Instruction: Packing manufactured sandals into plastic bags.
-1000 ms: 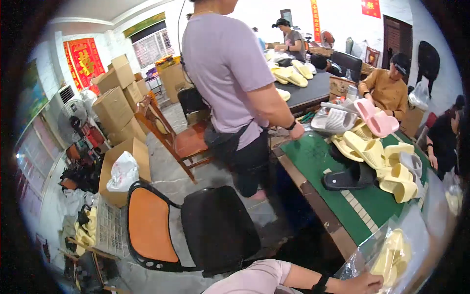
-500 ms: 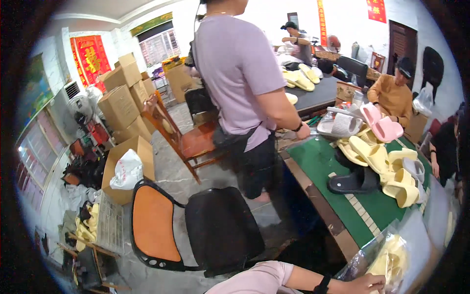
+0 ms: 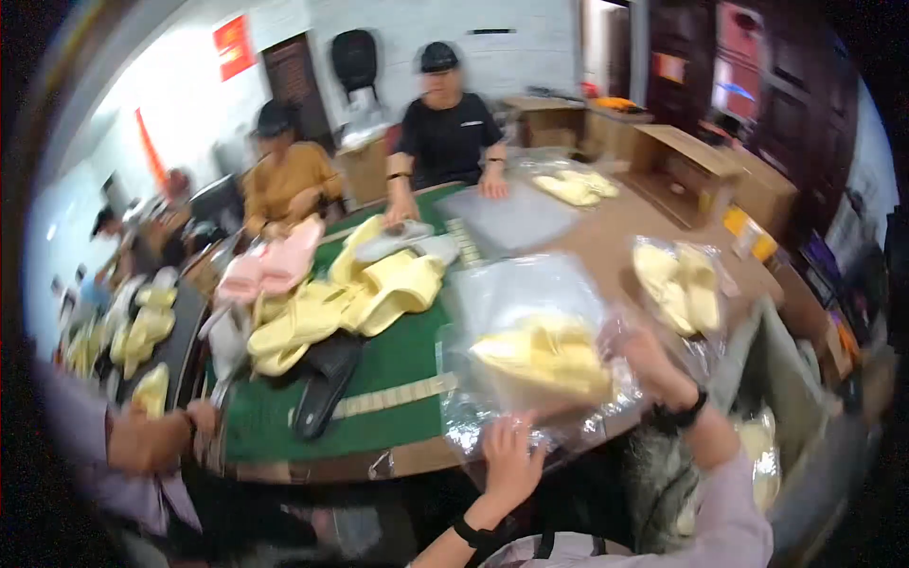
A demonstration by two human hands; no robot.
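Clear plastic bag (image 3: 530, 364) of yellow slippers (image 3: 544, 358) now lies between both hands — earlier only a corner showed. Left hand (image 3: 509, 456) presses it flat-open; right hand (image 3: 646, 364) seemingly grips its edge.

The view is swung from the chairs and floor onto the green-topped table (image 3: 398, 364). Both hands, earlier only partly seen at the lower edge, are now raised to a clear bag (image 3: 530, 360) of yellow slippers: left hand (image 3: 511, 464) beneath, right hand (image 3: 649, 364) apparently gripping its far side, though blurred.
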